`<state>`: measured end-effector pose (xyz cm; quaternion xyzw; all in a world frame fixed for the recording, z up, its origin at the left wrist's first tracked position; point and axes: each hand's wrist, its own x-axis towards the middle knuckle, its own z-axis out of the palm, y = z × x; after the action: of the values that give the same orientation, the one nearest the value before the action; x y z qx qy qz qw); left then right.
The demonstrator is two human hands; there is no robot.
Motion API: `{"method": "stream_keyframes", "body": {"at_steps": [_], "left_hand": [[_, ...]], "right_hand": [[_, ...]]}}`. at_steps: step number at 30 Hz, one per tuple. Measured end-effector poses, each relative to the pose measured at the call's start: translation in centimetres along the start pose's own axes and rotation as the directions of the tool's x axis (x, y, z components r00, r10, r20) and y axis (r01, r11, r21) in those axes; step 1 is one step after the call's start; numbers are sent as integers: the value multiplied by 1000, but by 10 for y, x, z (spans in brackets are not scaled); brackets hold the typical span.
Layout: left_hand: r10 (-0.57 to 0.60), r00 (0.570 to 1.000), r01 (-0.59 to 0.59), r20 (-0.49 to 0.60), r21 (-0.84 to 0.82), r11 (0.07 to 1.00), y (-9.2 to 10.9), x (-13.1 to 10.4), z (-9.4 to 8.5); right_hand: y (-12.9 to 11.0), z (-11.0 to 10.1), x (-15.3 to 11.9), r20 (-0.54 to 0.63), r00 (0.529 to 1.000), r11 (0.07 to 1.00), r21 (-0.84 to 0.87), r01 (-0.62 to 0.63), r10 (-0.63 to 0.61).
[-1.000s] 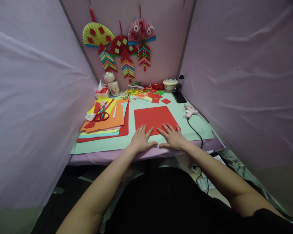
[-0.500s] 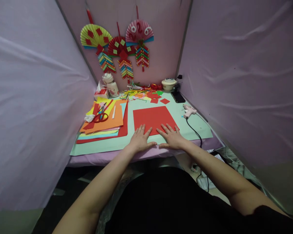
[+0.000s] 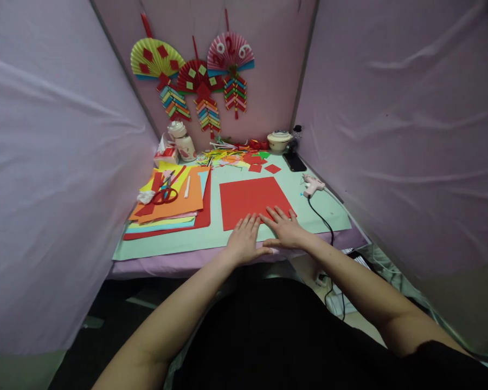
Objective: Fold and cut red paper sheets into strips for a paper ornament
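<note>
A red sheet of paper (image 3: 252,196) lies flat on the pale green table cover (image 3: 174,245), close to the front edge. My left hand (image 3: 244,237) rests palm down over the sheet's near edge, its fingers stretched out and fairly close together. Beside it, my right hand (image 3: 285,228) lies flat on the near right part of the sheet with fingers spread. The two hands almost meet at the thumbs, and neither grips anything. The paper under the fingers is hidden.
Left of the sheet is a stack of coloured paper (image 3: 195,201) with red-handled scissors (image 3: 165,195) on top. To the right sit a glue gun (image 3: 313,185) with its cord and a black phone (image 3: 295,162). Paper scraps (image 3: 228,157), a bottle (image 3: 184,145) and a bowl (image 3: 278,142) stand behind.
My left hand has slid right and slightly toward me, closer to my right hand, with its fingers drawn nearer together. My right hand and the red sheet stay nearly in place.
</note>
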<state>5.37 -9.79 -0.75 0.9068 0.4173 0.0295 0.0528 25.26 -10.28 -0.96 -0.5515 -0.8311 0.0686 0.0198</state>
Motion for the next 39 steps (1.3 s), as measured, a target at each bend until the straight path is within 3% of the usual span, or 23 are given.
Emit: {"method": "stream_keyframes", "body": {"at_steps": [6,11,20,33,39], "left_hand": [[26,999,-26,-18,6,1000,-3,0,2],[24,999,-24,-33,17,1000,-2,0,2],[11,1000,-10,-24,37,999,0,0,0],[14,999,-12,-43,44,999,0,-1,2],[7,998,-5,-65,25,1000,1,-1,1]], "right_hand": [[24,-17,-18,-160,987,998,-51,21,-29],[30,-15,-30,-120,991,993,-99,56,-67],[35,4,-41,-141,990,995,-89,-35,23],[33,1,-42,-113,992,997,-38,-67,62],[20,-11,-37,-238,970,998,-62,30,-44]]}}
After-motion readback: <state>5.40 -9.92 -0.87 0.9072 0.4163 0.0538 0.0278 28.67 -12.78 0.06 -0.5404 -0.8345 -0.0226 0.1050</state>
